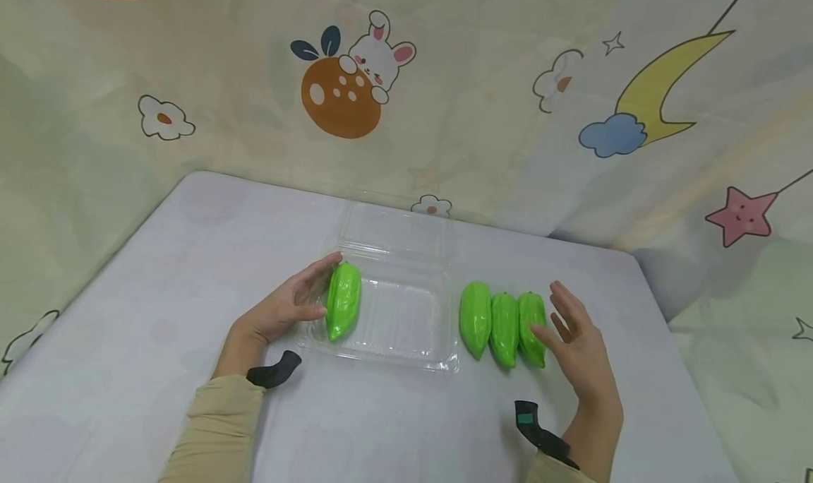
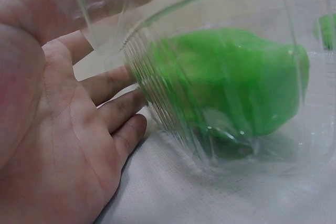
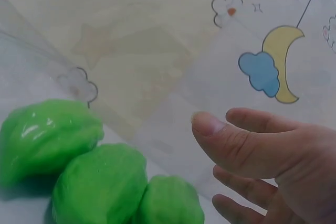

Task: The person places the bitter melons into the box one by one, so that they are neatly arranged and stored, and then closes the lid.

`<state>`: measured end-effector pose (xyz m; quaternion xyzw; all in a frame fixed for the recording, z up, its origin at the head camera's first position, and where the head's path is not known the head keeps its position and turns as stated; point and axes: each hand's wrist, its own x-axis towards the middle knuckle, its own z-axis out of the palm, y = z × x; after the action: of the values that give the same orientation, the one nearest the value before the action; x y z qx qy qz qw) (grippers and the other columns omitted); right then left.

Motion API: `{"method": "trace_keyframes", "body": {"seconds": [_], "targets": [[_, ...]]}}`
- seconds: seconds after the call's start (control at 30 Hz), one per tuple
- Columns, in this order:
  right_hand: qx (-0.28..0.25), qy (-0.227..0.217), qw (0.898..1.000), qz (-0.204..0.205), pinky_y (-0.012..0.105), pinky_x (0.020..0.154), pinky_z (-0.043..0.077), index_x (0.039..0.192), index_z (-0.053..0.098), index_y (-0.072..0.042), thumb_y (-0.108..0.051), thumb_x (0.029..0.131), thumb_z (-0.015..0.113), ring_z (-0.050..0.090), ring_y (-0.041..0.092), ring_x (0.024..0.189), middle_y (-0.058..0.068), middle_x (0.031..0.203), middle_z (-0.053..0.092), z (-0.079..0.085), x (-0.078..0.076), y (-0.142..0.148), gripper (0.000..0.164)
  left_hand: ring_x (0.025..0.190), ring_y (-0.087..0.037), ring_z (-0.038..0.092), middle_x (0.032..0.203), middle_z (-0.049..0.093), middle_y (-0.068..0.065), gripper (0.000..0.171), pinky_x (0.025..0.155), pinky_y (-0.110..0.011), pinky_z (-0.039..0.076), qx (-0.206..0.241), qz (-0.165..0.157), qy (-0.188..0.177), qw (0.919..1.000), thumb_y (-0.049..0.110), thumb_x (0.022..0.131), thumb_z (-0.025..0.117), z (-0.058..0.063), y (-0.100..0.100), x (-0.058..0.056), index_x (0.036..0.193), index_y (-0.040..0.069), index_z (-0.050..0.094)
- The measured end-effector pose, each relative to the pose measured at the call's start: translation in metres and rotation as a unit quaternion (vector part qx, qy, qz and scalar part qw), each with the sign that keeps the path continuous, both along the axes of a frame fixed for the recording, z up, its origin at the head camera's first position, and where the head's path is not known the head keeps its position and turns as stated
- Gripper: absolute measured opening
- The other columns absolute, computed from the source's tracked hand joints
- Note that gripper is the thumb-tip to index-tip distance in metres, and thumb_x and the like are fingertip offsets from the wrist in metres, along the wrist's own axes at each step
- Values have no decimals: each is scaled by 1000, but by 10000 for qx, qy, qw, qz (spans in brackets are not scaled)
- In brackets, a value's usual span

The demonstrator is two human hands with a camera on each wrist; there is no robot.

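Observation:
A clear plastic clamshell box [image 1: 406,359] lies with its lid [image 1: 396,229] folded back. Inside, along its left side, is one glossy green, ridged, pointed fruit [image 1: 344,303]. My left hand [image 1: 288,303] is at the box's left wall, thumb and fingers spread around that side; in the left wrist view its fingertips are right at the outside of the ribbed wall. Three similar green fruits [image 1: 504,328] lie side by side right of the box. Close beside the rightmost one [image 1: 532,320], my right hand [image 1: 576,345] holds nothing, its thumb overlapping the fruit in the head view.
A white cloth covers the table [image 1: 394,426], whose rounded back corners show. Behind it hangs a pale curtain [image 1: 470,102] printed with a rabbit, flowers, a moon and a star. Black wrist mounts [image 1: 274,371] sit by both sleeves.

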<state>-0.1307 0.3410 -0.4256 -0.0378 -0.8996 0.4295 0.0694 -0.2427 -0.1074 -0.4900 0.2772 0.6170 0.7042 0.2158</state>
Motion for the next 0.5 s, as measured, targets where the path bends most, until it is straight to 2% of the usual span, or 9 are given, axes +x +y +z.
{"method": "trace_keyframes", "body": {"seconds": [0.17, 0.23, 0.4, 0.5], "targets": [[-106, -150, 9998, -9, 11, 106, 31, 151, 23, -32, -16, 89, 67, 24, 26, 145, -6, 159, 17, -10, 1, 7, 78, 149, -21, -4, 161, 9, -3, 90, 108, -5, 19, 54, -17, 28, 10000, 4, 81, 70, 1, 0, 0, 153, 15, 17], [-130, -180, 9998, -8, 16, 109, 32, 151, 22, -32, -16, 89, 66, 23, 27, 145, -6, 159, 16, -13, 1, 9, 78, 149, -22, -4, 161, 8, -4, 90, 108, -5, 19, 85, -31, 40, 10000, 3, 81, 69, 1, 0, 0, 153, 14, 17], [-328, -311, 9990, 44, 41, 112, 28, 151, 18, -34, -15, 88, 67, 20, 29, 145, -6, 160, 11, -18, 1, 14, 82, 149, -22, -4, 161, 8, -5, 90, 108, -5, 19, 88, -34, 78, 9999, 4, 81, 70, 0, 0, 0, 153, 13, 17], [-494, -400, 9979, 116, 46, 112, 26, 151, 17, -35, -13, 87, 68, 18, 31, 146, -4, 161, 10, -20, 1, 16, 85, 149, -22, -4, 161, 8, -6, 90, 108, -5, 19, 100, -27, 71, 9999, 4, 81, 70, 1, 0, 0, 153, 13, 17]]}}
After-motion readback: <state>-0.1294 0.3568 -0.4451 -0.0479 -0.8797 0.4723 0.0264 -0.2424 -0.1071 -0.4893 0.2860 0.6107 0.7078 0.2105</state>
